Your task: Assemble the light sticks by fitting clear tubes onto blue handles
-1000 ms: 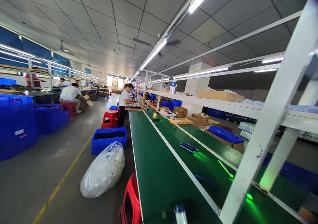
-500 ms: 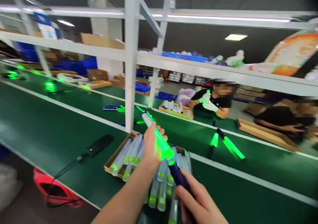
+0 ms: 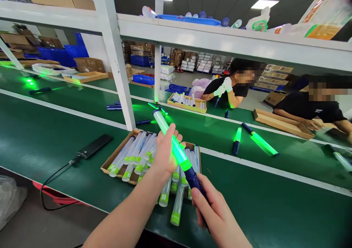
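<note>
A glowing green light stick [image 3: 181,158] slants across the middle of the view, its dark blue handle at the lower right end. My left hand [image 3: 165,152] is wrapped round the clear tube part. Lower down, my right hand [image 3: 213,206] grips the dark blue handle [image 3: 193,179]. Tube and handle meet with no visible gap. Beneath my hands, a cardboard tray [image 3: 107,162] holds several clear tubes [image 3: 134,151] with green-labelled ends. Some tubes, such as one clear tube [image 3: 177,206], stick out past the tray's near edge.
A black power bank [image 3: 95,146] with a cable lies left on the green bench [image 3: 55,130]. Lit sticks [image 3: 261,143] lie on the belt beyond. A white post [image 3: 115,65] and shelf [image 3: 220,39] stand ahead. Two co-workers [image 3: 236,83] sit across, one wearing white gloves.
The gap between tube and handle has closed. My view has tilted down and shifted right, so the shelf stands higher and the tray further left. Both hands keep their grip.
</note>
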Demonstrator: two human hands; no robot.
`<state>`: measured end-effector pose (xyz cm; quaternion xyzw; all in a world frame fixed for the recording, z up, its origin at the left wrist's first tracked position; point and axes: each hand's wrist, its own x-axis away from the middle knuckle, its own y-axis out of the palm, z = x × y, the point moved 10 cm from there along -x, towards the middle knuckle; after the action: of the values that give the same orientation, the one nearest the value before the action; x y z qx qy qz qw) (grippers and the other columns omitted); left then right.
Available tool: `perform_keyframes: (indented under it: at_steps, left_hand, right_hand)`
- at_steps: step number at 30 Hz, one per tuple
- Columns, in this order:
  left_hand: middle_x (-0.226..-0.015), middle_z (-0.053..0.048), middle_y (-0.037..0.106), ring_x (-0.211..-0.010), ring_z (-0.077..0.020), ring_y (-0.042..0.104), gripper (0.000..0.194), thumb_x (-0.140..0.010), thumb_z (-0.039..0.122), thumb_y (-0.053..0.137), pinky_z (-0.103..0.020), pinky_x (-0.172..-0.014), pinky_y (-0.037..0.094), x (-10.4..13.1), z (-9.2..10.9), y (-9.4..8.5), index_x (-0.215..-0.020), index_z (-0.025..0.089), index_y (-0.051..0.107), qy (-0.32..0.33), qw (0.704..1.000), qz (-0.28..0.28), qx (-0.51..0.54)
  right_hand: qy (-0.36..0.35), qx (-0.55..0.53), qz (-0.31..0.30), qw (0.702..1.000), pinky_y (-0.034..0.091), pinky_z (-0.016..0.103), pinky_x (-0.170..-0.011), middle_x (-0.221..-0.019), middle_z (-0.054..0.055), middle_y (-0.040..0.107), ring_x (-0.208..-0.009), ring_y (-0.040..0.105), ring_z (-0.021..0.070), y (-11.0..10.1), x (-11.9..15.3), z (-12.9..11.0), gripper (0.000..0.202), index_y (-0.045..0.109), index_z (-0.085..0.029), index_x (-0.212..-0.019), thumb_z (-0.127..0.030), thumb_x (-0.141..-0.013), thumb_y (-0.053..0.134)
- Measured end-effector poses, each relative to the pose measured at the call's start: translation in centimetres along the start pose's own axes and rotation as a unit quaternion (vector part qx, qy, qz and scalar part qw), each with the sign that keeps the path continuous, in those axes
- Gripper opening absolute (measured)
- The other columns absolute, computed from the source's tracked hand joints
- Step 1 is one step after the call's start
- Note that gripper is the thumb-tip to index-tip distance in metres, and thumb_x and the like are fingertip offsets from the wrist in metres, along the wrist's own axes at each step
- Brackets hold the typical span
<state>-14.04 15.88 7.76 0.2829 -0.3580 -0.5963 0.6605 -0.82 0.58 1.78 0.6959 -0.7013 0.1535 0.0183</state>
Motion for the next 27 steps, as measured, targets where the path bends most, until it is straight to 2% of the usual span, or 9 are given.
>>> perform_keyframes:
  at_steps: [4, 7, 9, 12, 16, 18, 23, 25, 27]
  left_hand:
    - [-0.08, 0.009, 0.049, -0.059, -0.0089, 0.049, 0.056, -0.075, 0.053, 0.091, -0.02, -0.047, 0.046, 0.5, 0.2, 0.0, -0.099, 0.027, 0.046, 0.004, 0.999, 0.001, -0.034]
    - [-0.081, 0.009, 0.049, -0.057, -0.0079, 0.048, 0.044, -0.085, 0.046, 0.082, -0.017, -0.043, 0.039, 0.7, 0.4, -0.6, -0.099, 0.028, 0.044, 0.028, 0.997, 0.02, -0.067]
    - [-0.08, 0.009, 0.048, -0.055, -0.0073, 0.046, 0.036, -0.09, 0.039, 0.076, -0.016, -0.041, 0.037, 0.7, 0.0, -1.1, -0.099, 0.027, 0.043, 0.03, 0.995, 0.035, -0.087]
    - [-0.077, 0.009, 0.049, -0.051, -0.0066, 0.043, 0.031, -0.095, 0.037, 0.071, -0.016, -0.041, 0.037, 0.6, -0.8, -1.9, -0.099, 0.027, 0.042, 0.013, 0.993, 0.053, -0.105]
    - [-0.076, 0.009, 0.049, -0.05, -0.0063, 0.044, 0.032, -0.094, 0.038, 0.073, -0.016, -0.041, 0.037, 0.2, -1.2, -2.7, -0.101, 0.027, 0.044, -0.003, 0.993, 0.066, -0.102]
    - [-0.078, 0.008, 0.05, -0.053, -0.0068, 0.047, 0.036, -0.091, 0.037, 0.078, -0.016, -0.043, 0.04, -0.3, -1.3, -2.5, -0.101, 0.026, 0.046, -0.015, 0.996, 0.045, -0.08]
    - [-0.09, 0.005, 0.058, -0.065, -0.0073, 0.055, 0.042, -0.081, 0.037, 0.09, -0.017, -0.048, 0.049, -0.7, -1.3, 0.6, -0.099, 0.022, 0.054, -0.056, 0.991, -0.12, 0.009]
    - [-0.084, 0.006, 0.057, -0.06, -0.0065, 0.052, 0.043, -0.081, 0.038, 0.09, -0.016, -0.044, 0.045, -0.6, -1.3, 0.9, -0.097, 0.022, 0.054, -0.052, 0.99, -0.131, 0.024]
    - [-0.075, 0.009, 0.05, -0.054, -0.0053, 0.047, 0.045, -0.08, 0.039, 0.091, -0.014, -0.041, 0.04, -0.4, -1.7, 0.6, -0.092, 0.022, 0.051, -0.05, 0.992, -0.112, 0.026]
  right_hand:
    - [-0.05, 0.076, 0.013, 0.996, 0.062, 0.034, -0.059, -0.102, 0.008, 0.078, -0.07, 0.074, 0.0255, 0.4, -0.9, -0.9, 0.068, 0.054, -0.026, -0.157, -0.068, -0.104, 0.054]
    - [-0.132, 0.165, 0.051, 0.976, 0.066, 0.04, -0.086, -0.128, 0.013, 0.078, -0.106, 0.078, 0.0334, 0.9, -1.1, -2.1, 0.057, 0.061, -0.024, -0.15, -0.059, -0.106, 0.051]
    - [-0.154, 0.217, 0.061, 0.962, 0.064, 0.045, -0.094, -0.137, 0.016, 0.074, -0.114, 0.077, 0.0364, 1.5, -1.2, -2.1, 0.057, 0.059, -0.019, -0.151, -0.054, -0.108, 0.046]
    - [-0.141, 0.261, 0.058, 0.953, 0.067, 0.046, -0.086, -0.137, 0.02, 0.074, -0.105, 0.081, 0.037, 2.2, -1.4, -1.3, 0.062, 0.052, -0.013, -0.155, -0.052, -0.109, 0.039]
    - [-0.154, 0.253, 0.06, 0.953, 0.068, 0.04, -0.082, -0.136, 0.018, 0.075, -0.107, 0.081, 0.0344, 2.3, -1.5, -1.6, 0.059, 0.056, -0.013, -0.151, -0.052, -0.11, 0.04]
    - [-0.152, 0.228, 0.068, 0.959, 0.068, 0.038, -0.082, -0.135, 0.016, 0.076, -0.109, 0.08, 0.0328, 1.9, -1.5, -1.8, 0.056, 0.059, -0.016, -0.15, -0.052, -0.11, 0.044]
    - [-0.11, 0.196, 0.082, 0.971, 0.066, 0.033, -0.061, -0.111, 0.01, 0.082, -0.095, 0.081, 0.0325, 0.6, -1.1, -1.2, 0.056, 0.06, -0.024, -0.152, -0.056, -0.107, 0.051]
    - [-0.114, 0.189, 0.083, 0.972, 0.065, 0.032, -0.056, -0.104, 0.009, 0.083, -0.091, 0.081, 0.032, 0.5, -0.7, -1.1, 0.056, 0.06, -0.025, -0.153, -0.056, -0.107, 0.052]
    - [-0.128, 0.188, 0.091, 0.97, 0.065, 0.033, -0.058, -0.105, 0.009, 0.083, -0.092, 0.081, 0.0322, 0.6, -0.4, -1.2, 0.055, 0.061, -0.025, -0.151, -0.057, -0.107, 0.052]
